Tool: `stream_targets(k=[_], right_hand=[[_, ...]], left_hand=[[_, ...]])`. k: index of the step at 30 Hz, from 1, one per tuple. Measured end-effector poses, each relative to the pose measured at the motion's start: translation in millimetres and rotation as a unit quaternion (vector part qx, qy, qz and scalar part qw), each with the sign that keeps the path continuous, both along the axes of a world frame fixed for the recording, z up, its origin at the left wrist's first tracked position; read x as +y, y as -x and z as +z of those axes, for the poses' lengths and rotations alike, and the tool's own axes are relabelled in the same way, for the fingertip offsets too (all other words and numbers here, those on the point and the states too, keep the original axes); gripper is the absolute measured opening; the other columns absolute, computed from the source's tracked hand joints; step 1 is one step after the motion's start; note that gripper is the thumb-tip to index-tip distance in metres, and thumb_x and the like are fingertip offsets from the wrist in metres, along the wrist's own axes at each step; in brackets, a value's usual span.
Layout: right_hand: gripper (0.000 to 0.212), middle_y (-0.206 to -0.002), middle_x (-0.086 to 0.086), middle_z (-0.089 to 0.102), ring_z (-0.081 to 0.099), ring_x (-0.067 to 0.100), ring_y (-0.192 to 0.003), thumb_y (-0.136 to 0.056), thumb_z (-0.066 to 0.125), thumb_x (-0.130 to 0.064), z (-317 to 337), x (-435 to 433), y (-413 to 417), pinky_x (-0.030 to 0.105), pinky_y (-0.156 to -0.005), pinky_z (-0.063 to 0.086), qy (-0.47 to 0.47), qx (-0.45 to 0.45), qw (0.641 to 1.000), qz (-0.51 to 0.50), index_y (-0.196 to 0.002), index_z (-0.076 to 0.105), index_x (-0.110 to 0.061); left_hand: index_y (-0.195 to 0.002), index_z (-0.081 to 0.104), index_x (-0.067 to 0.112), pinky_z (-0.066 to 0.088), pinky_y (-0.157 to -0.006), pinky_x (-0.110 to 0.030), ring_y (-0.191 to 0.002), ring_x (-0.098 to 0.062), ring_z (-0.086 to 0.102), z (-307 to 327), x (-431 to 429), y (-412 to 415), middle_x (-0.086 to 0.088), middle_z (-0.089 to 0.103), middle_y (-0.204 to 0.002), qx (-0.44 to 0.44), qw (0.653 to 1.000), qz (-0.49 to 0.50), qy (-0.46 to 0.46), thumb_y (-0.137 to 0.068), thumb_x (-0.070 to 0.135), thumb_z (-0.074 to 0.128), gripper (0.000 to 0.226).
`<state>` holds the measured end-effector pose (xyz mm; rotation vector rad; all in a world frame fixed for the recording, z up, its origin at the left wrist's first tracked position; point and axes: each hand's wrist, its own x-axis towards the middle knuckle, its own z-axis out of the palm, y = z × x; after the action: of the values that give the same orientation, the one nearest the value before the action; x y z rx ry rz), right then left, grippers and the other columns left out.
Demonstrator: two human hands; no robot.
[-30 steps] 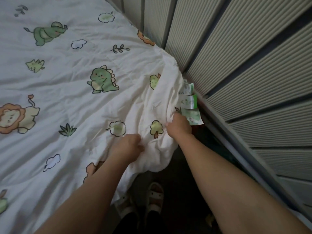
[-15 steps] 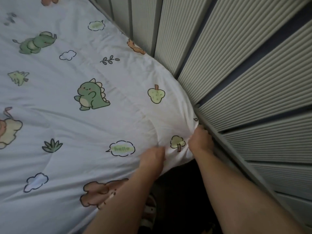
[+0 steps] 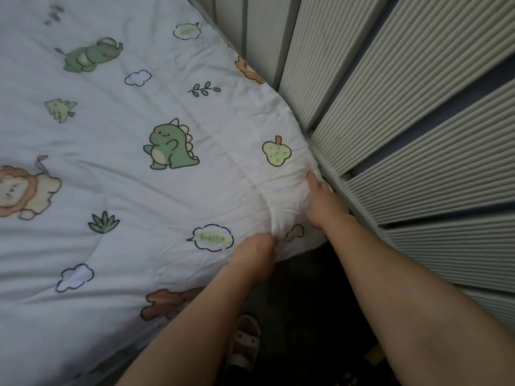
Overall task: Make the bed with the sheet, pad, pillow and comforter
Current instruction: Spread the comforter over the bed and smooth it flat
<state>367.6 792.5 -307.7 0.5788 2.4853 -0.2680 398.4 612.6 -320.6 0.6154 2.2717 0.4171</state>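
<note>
Softly creased quilted comforter (image 3: 125,196), left hand (image 3: 255,250), right hand (image 3: 324,203) gripping rounded corner

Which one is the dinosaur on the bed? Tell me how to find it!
Start at the ribbed wall on the right and look left across the white bedcover beside it. Left of the yellow-green fruit with the orange stem stands the dinosaur. It is the only green animal with pale spikes down its back; the green elephant above has none.

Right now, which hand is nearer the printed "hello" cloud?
Left. The left hand grips the comforter right beside the hello cloud; the right hand is farther off, at the corner by the wall.
</note>
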Motion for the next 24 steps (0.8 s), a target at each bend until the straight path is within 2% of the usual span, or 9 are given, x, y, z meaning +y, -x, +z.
stream_targets(k=[4,6,9,13,17,24], right_hand=[[0.077,-0.149,0.015,0.025,0.041,0.038,-0.127,-0.091,0.051,-0.03,7.4,-4.0,0.5,0.048,-0.097,0.042,-0.008,-0.01,1.0,0.008,-0.151,0.002,-0.025],[0.073,-0.145,0.017,0.028,0.043,0.038,-0.124,-0.092,0.051,-0.032,13.9,-6.5,1.2,0.046,-0.095,0.042,-0.031,-0.01,0.999,0.014,-0.15,0.008,-0.02],[0.063,-0.143,0.016,0.029,0.044,0.036,-0.121,-0.092,0.052,-0.027,30.0,-22.5,2.4,0.044,-0.093,0.043,-0.071,-0.001,0.997,0.04,-0.145,0.022,-0.013],[0.053,-0.136,0.014,0.034,0.044,0.033,-0.118,-0.089,0.054,-0.017,51.7,-51.2,2.3,0.042,-0.088,0.042,-0.094,0.023,0.99,0.099,-0.137,0.031,-0.013],[0.04,-0.129,0.012,0.041,0.046,0.031,-0.114,-0.089,0.051,-0.013,85.7,-94.9,-2.1,0.039,-0.087,0.041,-0.094,0.066,0.981,0.157,-0.127,0.04,-0.012],[0.021,-0.113,0.01,0.055,0.052,0.03,-0.103,-0.093,0.043,-0.012,161.7,-206.1,-32.5,0.032,-0.073,0.031,-0.104,0.15,0.949,0.257,-0.112,0.053,-0.011]], left_hand=[[-0.119,0.06,0.014,0.046,-0.089,-0.037,-0.109,-0.037,0.057,4.2,-11.9,2.2,-0.017,0.061,-0.117,0.013,0.999,0.031,-0.024,-0.09,0.014,0.046,0.032],[-0.113,0.062,0.015,0.047,-0.087,-0.038,-0.107,-0.037,0.057,6.1,-17.6,4.5,-0.017,0.063,-0.113,0.022,0.998,0.046,-0.039,-0.089,0.015,0.046,0.029],[-0.114,0.063,0.016,0.047,-0.089,-0.038,-0.108,-0.036,0.057,14.8,-33.8,7.5,-0.016,0.063,-0.114,0.04,0.995,0.072,-0.052,-0.089,0.015,0.046,0.03],[-0.121,0.061,0.018,0.045,-0.092,-0.036,-0.113,-0.033,0.055,31.6,-56.4,12.6,-0.014,0.062,-0.121,0.051,0.991,0.105,-0.062,-0.093,0.02,0.047,0.032],[-0.123,0.06,0.019,0.045,-0.091,-0.033,-0.111,-0.03,0.056,63.4,-96.8,15.0,-0.01,0.062,-0.121,0.082,0.986,0.127,-0.074,-0.094,0.022,0.047,0.032],[-0.12,0.062,0.02,0.048,-0.091,-0.036,-0.108,-0.027,0.059,148.2,-222.7,-12.3,-0.008,0.065,-0.118,0.156,0.973,0.149,-0.077,-0.095,0.026,0.047,0.03]])
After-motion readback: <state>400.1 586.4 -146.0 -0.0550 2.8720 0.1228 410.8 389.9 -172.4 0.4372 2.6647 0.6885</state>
